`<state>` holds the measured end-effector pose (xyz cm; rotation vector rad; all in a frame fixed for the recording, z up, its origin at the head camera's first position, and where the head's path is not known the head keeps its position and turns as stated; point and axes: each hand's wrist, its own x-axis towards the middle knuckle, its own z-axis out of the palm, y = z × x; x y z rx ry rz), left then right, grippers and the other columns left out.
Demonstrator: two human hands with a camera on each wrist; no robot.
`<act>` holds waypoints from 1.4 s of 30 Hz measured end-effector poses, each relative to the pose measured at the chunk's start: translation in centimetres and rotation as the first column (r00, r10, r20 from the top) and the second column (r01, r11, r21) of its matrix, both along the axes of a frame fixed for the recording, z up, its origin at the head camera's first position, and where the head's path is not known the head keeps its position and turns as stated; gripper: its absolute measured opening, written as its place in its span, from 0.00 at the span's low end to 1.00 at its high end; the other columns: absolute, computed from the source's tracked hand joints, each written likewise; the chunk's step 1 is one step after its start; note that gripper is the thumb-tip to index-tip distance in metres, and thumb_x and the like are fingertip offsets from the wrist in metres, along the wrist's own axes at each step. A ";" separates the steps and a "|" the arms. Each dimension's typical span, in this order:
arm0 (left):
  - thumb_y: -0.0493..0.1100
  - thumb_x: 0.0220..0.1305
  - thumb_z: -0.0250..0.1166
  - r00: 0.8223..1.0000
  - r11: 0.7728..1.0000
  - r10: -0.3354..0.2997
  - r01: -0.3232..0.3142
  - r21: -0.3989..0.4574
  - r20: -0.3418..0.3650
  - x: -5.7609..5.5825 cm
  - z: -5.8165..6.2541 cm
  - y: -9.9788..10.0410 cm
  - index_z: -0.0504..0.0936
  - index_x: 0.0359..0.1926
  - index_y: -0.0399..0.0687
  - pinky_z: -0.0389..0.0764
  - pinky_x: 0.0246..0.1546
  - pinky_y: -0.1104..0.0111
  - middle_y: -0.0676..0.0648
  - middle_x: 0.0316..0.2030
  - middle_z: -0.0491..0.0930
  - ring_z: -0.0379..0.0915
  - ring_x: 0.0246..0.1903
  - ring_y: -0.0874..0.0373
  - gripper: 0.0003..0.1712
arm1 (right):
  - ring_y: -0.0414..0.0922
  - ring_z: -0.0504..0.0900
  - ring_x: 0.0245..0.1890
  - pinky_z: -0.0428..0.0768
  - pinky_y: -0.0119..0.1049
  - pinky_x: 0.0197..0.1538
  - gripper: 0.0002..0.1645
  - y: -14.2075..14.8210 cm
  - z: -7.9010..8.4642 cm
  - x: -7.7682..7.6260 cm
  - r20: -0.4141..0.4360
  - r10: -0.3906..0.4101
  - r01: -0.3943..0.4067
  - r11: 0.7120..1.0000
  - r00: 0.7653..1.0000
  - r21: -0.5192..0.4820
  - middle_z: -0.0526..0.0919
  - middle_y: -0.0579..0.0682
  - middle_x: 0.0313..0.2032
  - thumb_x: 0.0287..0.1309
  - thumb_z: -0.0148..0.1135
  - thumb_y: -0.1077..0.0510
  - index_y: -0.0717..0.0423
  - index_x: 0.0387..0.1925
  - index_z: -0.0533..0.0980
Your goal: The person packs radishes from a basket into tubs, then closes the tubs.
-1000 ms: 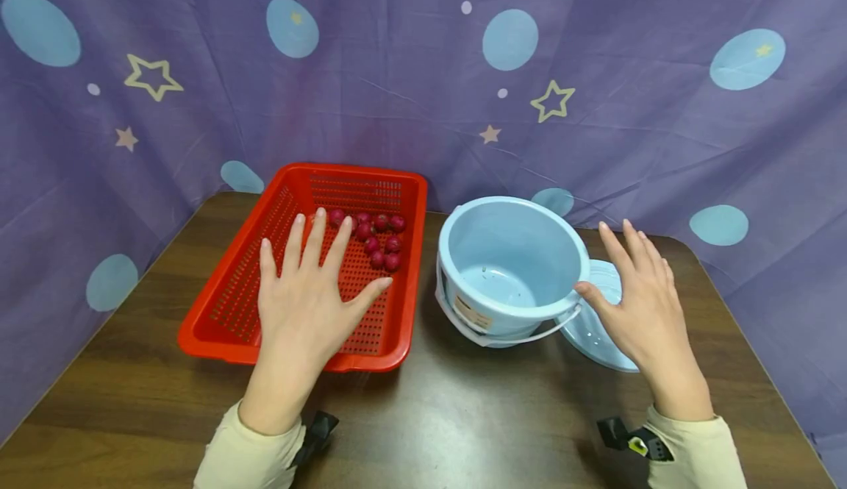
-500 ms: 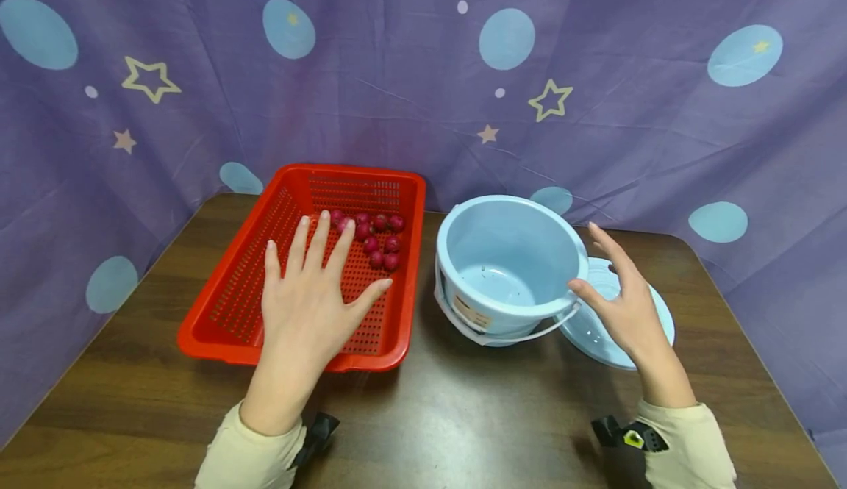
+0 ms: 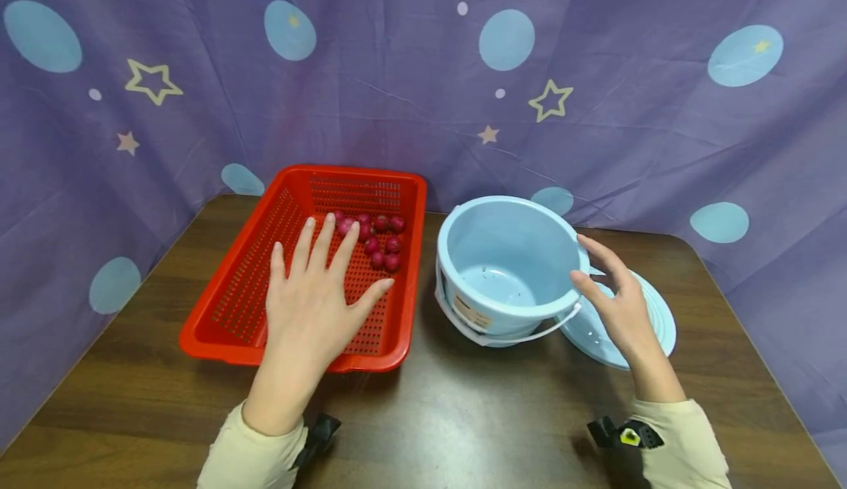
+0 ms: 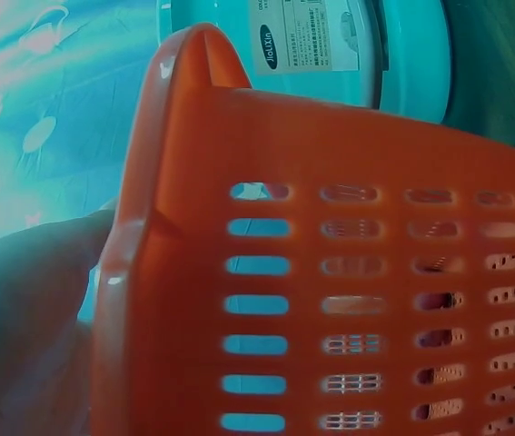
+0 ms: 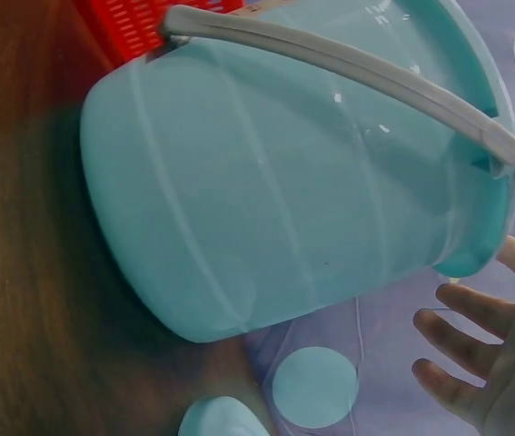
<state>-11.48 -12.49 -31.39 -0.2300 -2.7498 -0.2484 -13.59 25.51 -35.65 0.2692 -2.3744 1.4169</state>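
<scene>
My left hand hovers over the front of a red slotted plastic basket, its fingers spread wide. Behind those fingertips, several small round magenta vegetables lie in the back right of the basket. My right hand is at the right side of a light blue bucket, thumb and index fingertip right at the rim. In the right wrist view, the other fingers stand loosely apart from the bucket wall. The bucket's pale handle hangs down in front. In the left wrist view, the basket's slotted wall hides part of the hand.
A round light blue lid lies on the brown wooden table, right of the bucket and partly behind my right hand. A purple cloth with stars hangs behind the table. The basket and bucket stand side by side.
My right hand has moved left, from over the lid to the bucket's rim, uncovering more of the lid. My left hand has drifted slightly right; basket and bucket stay put.
</scene>
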 end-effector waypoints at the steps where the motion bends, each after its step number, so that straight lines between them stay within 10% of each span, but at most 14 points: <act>1: 0.73 0.62 0.55 1.000 1.000 -0.003 0.003 0.000 -0.004 0.0 0.0 0.0 0.60 0.76 0.54 0.40 0.69 0.40 0.40 0.75 0.53 0.39 0.75 0.44 0.49 | 0.31 0.71 0.55 0.68 0.23 0.53 0.30 0.0 0.0 0.1 0.013 -0.006 0.006 1.000 1.000 0.000 0.74 0.55 0.63 0.67 0.60 0.60 0.51 0.70 0.68; 15: 0.66 0.65 0.58 0.997 0.996 -0.083 0.083 0.034 -0.002 0.7 -0.5 0.0 0.62 0.75 0.57 0.46 0.69 0.41 0.44 0.74 0.57 0.45 0.74 0.44 0.42 | 0.34 0.73 0.56 0.70 0.23 0.54 0.24 -0.7 -1.4 -0.3 0.000 0.026 -0.026 0.991 1.000 -0.128 0.75 0.54 0.60 0.71 0.55 0.61 0.59 0.66 0.71; 23: 0.65 0.66 0.59 0.978 0.975 -0.204 0.207 -0.086 0.044 0.1 1.9 -0.8 0.65 0.73 0.57 0.52 0.68 0.43 0.45 0.73 0.59 0.49 0.73 0.45 0.39 | 0.33 0.73 0.54 0.68 0.24 0.53 0.24 -0.8 -0.6 -0.4 0.005 0.000 0.000 0.995 1.000 -0.095 0.75 0.57 0.61 0.71 0.55 0.59 0.58 0.66 0.71; 30: 0.62 0.67 0.60 0.915 0.937 -0.335 0.348 -0.022 0.226 -1.8 3.9 -1.3 0.70 0.71 0.58 0.59 0.66 0.44 0.45 0.71 0.63 0.55 0.71 0.45 0.35 | 0.33 0.72 0.54 0.67 0.25 0.53 0.25 -0.7 -0.5 -0.3 0.021 -0.004 0.006 0.996 1.000 -0.084 0.74 0.56 0.62 0.71 0.56 0.59 0.57 0.67 0.70; 42: 0.57 0.68 0.63 0.765 0.860 -0.490 0.502 0.090 0.417 -7.5 4.2 -3.2 0.77 0.64 0.61 0.67 0.61 0.47 0.49 0.64 0.73 0.66 0.65 0.50 0.26 | 0.34 0.71 0.55 0.67 0.25 0.53 0.25 -1.0 -0.4 0.0 0.010 0.026 -0.025 0.994 1.000 -0.102 0.74 0.57 0.63 0.71 0.55 0.60 0.57 0.67 0.70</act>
